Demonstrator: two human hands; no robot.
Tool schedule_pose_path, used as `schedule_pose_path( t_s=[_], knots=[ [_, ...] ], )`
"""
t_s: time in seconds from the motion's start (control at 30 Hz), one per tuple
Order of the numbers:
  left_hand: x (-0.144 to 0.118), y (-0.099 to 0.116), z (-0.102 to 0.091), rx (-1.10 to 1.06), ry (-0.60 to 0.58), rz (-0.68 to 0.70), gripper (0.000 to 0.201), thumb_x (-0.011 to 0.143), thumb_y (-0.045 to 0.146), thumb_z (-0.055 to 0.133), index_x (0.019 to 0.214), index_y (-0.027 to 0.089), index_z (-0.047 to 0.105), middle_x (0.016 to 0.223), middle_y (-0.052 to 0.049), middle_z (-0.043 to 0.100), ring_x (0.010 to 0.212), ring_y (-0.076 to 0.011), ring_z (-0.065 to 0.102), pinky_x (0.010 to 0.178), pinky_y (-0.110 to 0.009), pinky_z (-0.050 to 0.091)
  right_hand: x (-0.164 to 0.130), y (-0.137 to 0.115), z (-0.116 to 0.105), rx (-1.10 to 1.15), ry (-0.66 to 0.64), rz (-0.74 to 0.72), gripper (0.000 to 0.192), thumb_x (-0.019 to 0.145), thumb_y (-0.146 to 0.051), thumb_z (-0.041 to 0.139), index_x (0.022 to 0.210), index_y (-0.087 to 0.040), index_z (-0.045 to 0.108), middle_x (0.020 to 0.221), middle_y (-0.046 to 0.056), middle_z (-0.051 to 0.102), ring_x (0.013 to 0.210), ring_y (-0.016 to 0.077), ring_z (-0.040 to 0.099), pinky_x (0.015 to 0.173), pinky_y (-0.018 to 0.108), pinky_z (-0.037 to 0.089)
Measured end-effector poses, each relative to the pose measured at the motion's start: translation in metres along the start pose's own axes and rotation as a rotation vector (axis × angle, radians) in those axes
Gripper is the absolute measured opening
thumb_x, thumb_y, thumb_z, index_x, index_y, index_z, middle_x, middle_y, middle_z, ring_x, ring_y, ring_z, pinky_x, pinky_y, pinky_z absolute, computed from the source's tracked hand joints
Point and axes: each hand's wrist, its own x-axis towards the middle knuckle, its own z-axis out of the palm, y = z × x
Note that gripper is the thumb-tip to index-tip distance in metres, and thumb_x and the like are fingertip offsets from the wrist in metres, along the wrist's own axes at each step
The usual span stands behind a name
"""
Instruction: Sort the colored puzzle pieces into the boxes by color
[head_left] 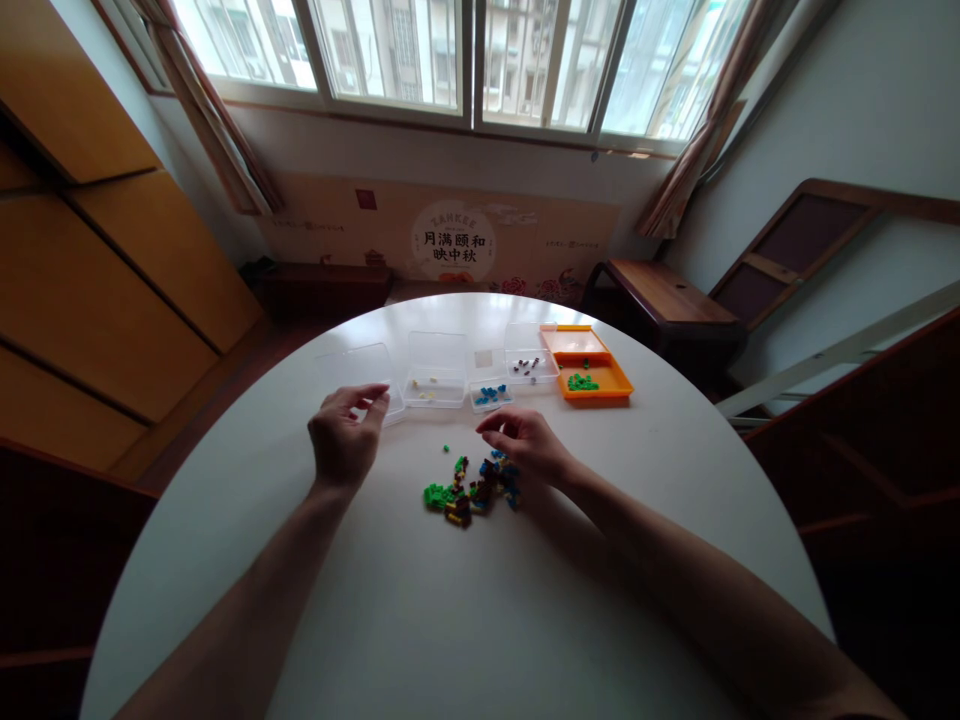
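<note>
My left hand (345, 432) hovers at the leftmost clear plastic box (396, 408), thumb and forefinger pressed together. Anything in that pinch is too small to make out. Fingers curled together, my right hand (525, 440) is just above the right side of a pile of small toy bricks (457, 498). What it holds, if anything, is hidden. Green, brown, blue and yellow pieces make up the pile. One green brick (446, 448) lies apart, between the hands and behind the pile.
Behind the pile stand a clear box with pale bricks (436, 390), a small box with blue bricks (491, 396), a clear box with brown bricks (532, 370), and an orange box (615, 385) holding green bricks. All rest on a round white table (450, 620). A wooden chair (675, 295) stands beyond, right.
</note>
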Motion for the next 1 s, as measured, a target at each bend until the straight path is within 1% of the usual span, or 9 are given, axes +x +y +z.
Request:
schedule_pose_path(
  t_s=[0.07,0.17,0.23,0.3,0.43,0.57,0.67,0.8,1.0],
  knots=[
    [-0.005,0.006,0.002,-0.003,-0.138,0.137,0.017,0.081,0.030,0.062,0.086,0.019,0.072,0.083,-0.003,0.069,0.076,-0.0170,0.060,0.066,-0.029,0.048,0.000,0.001,-0.001,-0.050,0.007,-0.029,0.012,0.078,-0.021,0.062,0.085,-0.017,0.071,0.075,0.001,0.065,0.058,0.0082,0.047,0.056,0.021,0.040],
    [-0.011,0.012,0.004,-0.006,-0.380,0.317,0.015,0.082,0.030,0.062,0.087,0.020,0.072,0.085,-0.003,0.069,0.086,-0.0196,0.059,0.079,-0.034,0.049,0.000,0.002,-0.002,-0.121,0.013,-0.077,0.012,0.079,-0.019,0.062,0.086,-0.017,0.071,0.076,0.001,0.064,0.060,0.0085,0.048,0.058,0.021,0.041],
    [-0.015,0.016,0.006,0.007,-0.504,0.378,0.013,0.082,0.028,0.063,0.088,0.021,0.072,0.088,-0.003,0.070,0.089,-0.0201,0.059,0.083,-0.036,0.048,-0.001,0.003,-0.002,-0.147,0.011,-0.099,0.011,0.080,-0.019,0.062,0.086,-0.018,0.071,0.075,0.001,0.063,0.061,0.0089,0.049,0.059,0.021,0.041],
    [-0.018,0.018,0.007,0.028,-0.561,0.394,0.011,0.081,0.025,0.064,0.087,0.022,0.073,0.089,-0.003,0.069,0.089,-0.0197,0.058,0.083,-0.035,0.048,-0.001,0.004,-0.002,-0.158,0.004,-0.114,0.011,0.080,-0.019,0.061,0.086,-0.018,0.071,0.075,0.000,0.063,0.061,0.0091,0.049,0.060,0.021,0.041],
    [-0.021,0.019,0.010,0.083,-0.595,0.424,0.011,0.082,0.021,0.063,0.083,0.022,0.073,0.086,-0.003,0.068,0.085,-0.0190,0.056,0.080,-0.033,0.047,-0.001,0.004,-0.001,-0.172,-0.003,-0.139,0.011,0.081,-0.018,0.061,0.087,-0.018,0.071,0.077,0.001,0.064,0.061,0.0093,0.050,0.060,0.021,0.041],
    [-0.022,0.017,0.011,0.128,-0.640,0.466,0.015,0.086,0.023,0.059,0.077,0.022,0.072,0.084,-0.003,0.067,0.083,-0.0184,0.055,0.080,-0.033,0.045,-0.002,0.002,0.000,-0.180,-0.008,-0.137,0.011,0.081,-0.018,0.062,0.086,-0.018,0.071,0.077,0.000,0.064,0.061,0.0094,0.050,0.061,0.022,0.041],
    [-0.023,0.019,0.012,0.146,-0.659,0.493,0.015,0.088,0.023,0.058,0.078,0.020,0.069,0.084,-0.003,0.066,0.084,-0.0188,0.054,0.081,-0.034,0.043,-0.002,0.000,0.000,-0.179,-0.009,-0.138,0.011,0.081,-0.018,0.062,0.087,-0.018,0.071,0.076,0.000,0.064,0.062,0.0094,0.050,0.062,0.022,0.041],
    [-0.027,0.027,0.014,0.095,-0.601,0.519,0.014,0.090,0.024,0.056,0.083,0.019,0.066,0.085,-0.004,0.065,0.085,-0.0187,0.053,0.081,-0.034,0.043,-0.003,-0.006,0.001,-0.168,-0.021,-0.124,0.011,0.082,-0.020,0.062,0.087,-0.018,0.072,0.076,0.001,0.065,0.064,0.0101,0.052,0.063,0.022,0.041],
    [-0.033,0.043,0.015,0.009,-0.476,0.624,0.013,0.091,0.025,0.056,0.084,0.019,0.065,0.083,-0.004,0.066,0.080,-0.0177,0.053,0.077,-0.033,0.044,-0.004,-0.007,0.002,-0.071,-0.097,-0.117,0.018,0.086,-0.029,0.059,0.082,-0.017,0.072,0.077,0.002,0.067,0.069,0.0123,0.057,0.066,0.024,0.043]
  ],
)
